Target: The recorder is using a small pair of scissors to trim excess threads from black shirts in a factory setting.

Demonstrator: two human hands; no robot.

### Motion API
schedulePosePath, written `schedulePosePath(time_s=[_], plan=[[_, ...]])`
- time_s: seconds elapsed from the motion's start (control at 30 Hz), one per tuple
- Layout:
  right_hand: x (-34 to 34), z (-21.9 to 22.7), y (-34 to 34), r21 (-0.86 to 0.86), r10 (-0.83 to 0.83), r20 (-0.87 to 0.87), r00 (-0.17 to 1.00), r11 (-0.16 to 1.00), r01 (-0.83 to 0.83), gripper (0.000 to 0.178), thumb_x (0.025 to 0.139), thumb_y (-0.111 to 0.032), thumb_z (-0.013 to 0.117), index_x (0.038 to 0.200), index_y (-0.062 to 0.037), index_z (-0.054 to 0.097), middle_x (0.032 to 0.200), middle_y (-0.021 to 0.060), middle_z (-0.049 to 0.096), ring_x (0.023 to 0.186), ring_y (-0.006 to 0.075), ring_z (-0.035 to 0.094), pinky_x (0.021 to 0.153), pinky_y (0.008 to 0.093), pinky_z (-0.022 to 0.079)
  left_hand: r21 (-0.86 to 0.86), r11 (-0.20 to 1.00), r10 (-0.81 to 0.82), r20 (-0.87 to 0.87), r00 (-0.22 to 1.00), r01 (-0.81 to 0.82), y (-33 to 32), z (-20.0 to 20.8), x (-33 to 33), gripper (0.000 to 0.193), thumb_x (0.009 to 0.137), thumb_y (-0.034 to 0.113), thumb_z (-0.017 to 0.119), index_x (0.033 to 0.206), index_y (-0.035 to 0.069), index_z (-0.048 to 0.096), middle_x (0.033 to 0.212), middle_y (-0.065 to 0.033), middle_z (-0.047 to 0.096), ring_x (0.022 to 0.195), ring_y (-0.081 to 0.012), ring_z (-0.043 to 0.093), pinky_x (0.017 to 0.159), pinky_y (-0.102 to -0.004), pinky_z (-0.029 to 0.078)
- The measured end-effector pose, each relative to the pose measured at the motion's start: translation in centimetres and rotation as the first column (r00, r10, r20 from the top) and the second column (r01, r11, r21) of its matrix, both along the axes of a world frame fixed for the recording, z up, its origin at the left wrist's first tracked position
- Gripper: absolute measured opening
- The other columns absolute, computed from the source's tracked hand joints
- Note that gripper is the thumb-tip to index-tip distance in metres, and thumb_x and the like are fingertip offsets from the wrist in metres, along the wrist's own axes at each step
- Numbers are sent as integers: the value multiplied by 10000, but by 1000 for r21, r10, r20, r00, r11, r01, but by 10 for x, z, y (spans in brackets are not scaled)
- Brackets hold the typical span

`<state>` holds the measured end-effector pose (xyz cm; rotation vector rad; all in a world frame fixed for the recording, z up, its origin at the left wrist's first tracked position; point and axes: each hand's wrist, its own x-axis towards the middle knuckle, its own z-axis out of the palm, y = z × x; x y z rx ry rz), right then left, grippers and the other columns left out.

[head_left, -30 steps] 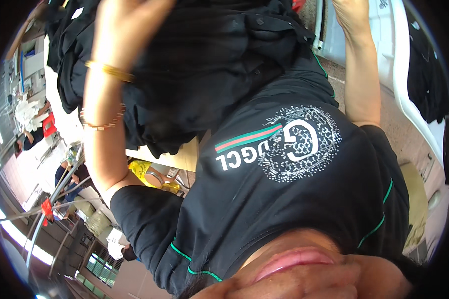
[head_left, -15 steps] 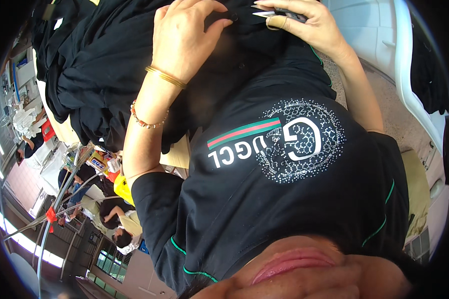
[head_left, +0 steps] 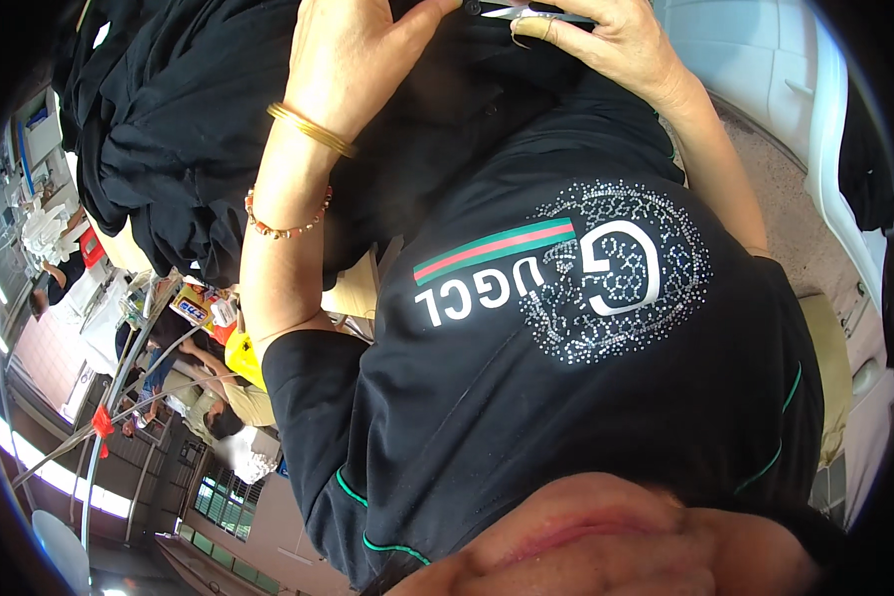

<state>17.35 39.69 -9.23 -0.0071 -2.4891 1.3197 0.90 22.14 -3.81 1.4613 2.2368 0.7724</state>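
Observation:
Black garment cloth [head_left: 189, 129] lies in a heap in front of me, with a small dark round button [head_left: 472, 7] at the top edge of the view. My left hand [head_left: 353, 50] is closed at the cloth there, its thumb tip against the button; its other fingertips are cut off by the frame. In my right hand [head_left: 616, 45] is a pair of small thread snips [head_left: 512, 13], the pale pointed blade directed left at the button. A tan band [head_left: 534, 28] wraps a finger of that hand. The snips' handle is mostly hidden by the fingers.
A pale wooden tabletop edge [head_left: 353, 290] shows under the cloth. At right is a light blue plastic chair or tub [head_left: 755, 60] with a white rim. On the left are thin metal poles [head_left: 94, 477], a yellow bag [head_left: 245, 358] and another person [head_left: 233, 402] at work.
Both hands have moved up toward the frame's top edge. The snips' blade has come closer to the button and my left thumb. The person at left has bent over and moved.

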Motion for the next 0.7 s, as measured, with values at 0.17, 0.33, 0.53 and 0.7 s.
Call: schedulePosePath(time_s=[0.17, 0.33, 0.53, 0.7], plan=[[-6, 0, -4, 31, 20, -47, 999, 999, -19, 326, 873, -114, 787, 1181, -26, 733, 938, 93, 621, 825, 219, 638, 721, 311, 510, 4, 998, 56, 69, 996, -57, -1, 24, 9, 182, 866, 68, 720, 1023, -21, 743, 943, -195, 738, 859, -323, 695, 804, -375, 538], [-8, -7, -8, 4, 5, -101, 995, 1000, -5, 321, 867, -92, 790, 1178, -33, 738, 932, 85, 620, 826, 208, 637, 713, 301, 511, -9, 1000, 28, 73, 997, -27, -6, 11, 2, 177, 913, 105, 719, 1060, 11, 751, 992, -113, 757, 909, -219, 708, 861, -303, 528], [-8, -10, -11, 28, 1, -110, 994, 1000, 3, 308, 863, -74, 794, 1166, -38, 747, 929, 75, 625, 812, 199, 637, 709, 294, 510, -38, 994, 109, 297, 949, -102, -1, 20, 8, 183, 906, 18, 682, 1077, -35, 718, 957, -127, 743, 896, -188, 694, 849, -282, 539], [-10, -15, -10, -41, -12, -167, 986, 999, 5, 264, 869, -41, 785, 1132, -36, 763, 906, 69, 629, 798, 189, 634, 701, 286, 503, -16, 993, 113, 430, 896, -118, -3, 12, 4, 164, 942, 0, 654, 1092, -34, 711, 984, -71, 727, 898, -130, 653, 842, -256, 532]])
